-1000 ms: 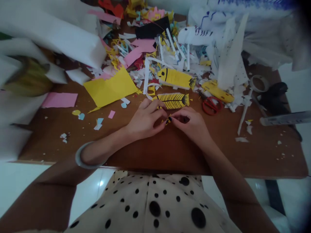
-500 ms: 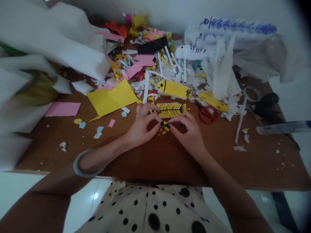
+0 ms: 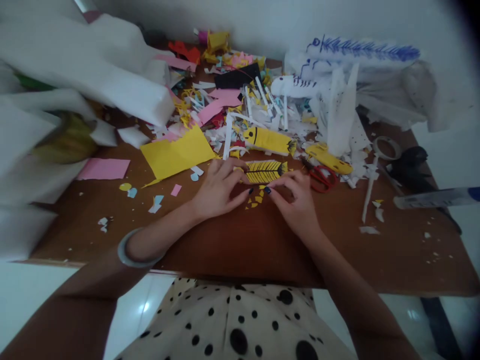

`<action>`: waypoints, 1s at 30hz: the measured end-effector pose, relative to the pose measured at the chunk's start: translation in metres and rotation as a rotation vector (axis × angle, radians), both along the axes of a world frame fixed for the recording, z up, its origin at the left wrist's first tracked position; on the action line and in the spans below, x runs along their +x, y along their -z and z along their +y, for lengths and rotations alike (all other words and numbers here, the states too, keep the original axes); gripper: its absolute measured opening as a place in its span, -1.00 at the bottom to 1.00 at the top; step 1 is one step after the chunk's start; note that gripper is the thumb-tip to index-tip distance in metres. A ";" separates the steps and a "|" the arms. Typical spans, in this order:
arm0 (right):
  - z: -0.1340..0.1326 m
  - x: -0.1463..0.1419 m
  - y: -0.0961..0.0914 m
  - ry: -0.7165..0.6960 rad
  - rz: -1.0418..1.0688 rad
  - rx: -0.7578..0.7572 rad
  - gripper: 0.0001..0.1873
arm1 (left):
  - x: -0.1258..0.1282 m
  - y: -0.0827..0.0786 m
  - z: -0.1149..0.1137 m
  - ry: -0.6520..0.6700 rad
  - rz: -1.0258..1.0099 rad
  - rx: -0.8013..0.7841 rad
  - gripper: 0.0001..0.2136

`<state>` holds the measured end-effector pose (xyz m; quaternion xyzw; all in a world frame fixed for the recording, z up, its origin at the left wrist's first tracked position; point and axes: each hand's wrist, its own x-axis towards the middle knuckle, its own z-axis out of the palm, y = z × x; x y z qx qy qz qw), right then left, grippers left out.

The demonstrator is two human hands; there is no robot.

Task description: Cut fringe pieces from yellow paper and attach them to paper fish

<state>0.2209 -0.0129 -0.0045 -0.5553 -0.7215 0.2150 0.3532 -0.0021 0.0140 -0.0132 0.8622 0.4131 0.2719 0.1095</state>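
Observation:
A yellow paper fish [image 3: 265,171] with black fishbone lines lies on the brown table. My left hand [image 3: 219,187] rests at its left end, fingers bent over that end and thumb stretched apart from them, so the head end is hidden. At the fish's lower right is my right hand [image 3: 294,200], its thumb and forefinger pinched together; anything between the fingertips is too small to make out. Small yellow paper scraps [image 3: 257,199] lie between the two thumbs, just below the fish.
Behind the hands lie another yellow paper fish [image 3: 270,140], a yellow sheet [image 3: 178,154] and heaped cuttings with white pens. Red-handled scissors [image 3: 323,179] and a yellow cutter [image 3: 330,158] lie right. A tape roll [image 3: 387,148] is farther right; white foam blocks [image 3: 123,87] stand left.
My thumbs, close together before over the scraps, are now farther apart. My right hand has shifted slightly right, and more yellow scraps show between the hands. The view has moved slightly.

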 end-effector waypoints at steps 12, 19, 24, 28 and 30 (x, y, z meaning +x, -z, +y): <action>0.015 0.030 0.007 0.114 -0.238 0.051 -0.89 | -0.009 0.017 0.021 -0.125 0.170 -0.045 -0.52; 0.016 0.031 0.006 0.092 -0.241 0.034 -0.92 | -0.002 0.019 0.021 -0.127 0.140 -0.080 -0.51; 0.016 0.032 0.003 0.103 -0.241 0.049 -0.90 | 0.006 0.018 0.021 -0.156 0.139 -0.079 -0.41; 0.016 0.035 0.003 0.138 -0.220 0.056 -0.91 | 0.009 0.018 0.024 -0.159 0.115 -0.079 -0.52; 0.017 0.037 0.003 0.133 -0.211 0.063 -0.91 | 0.009 0.016 0.024 -0.152 0.075 -0.041 -0.52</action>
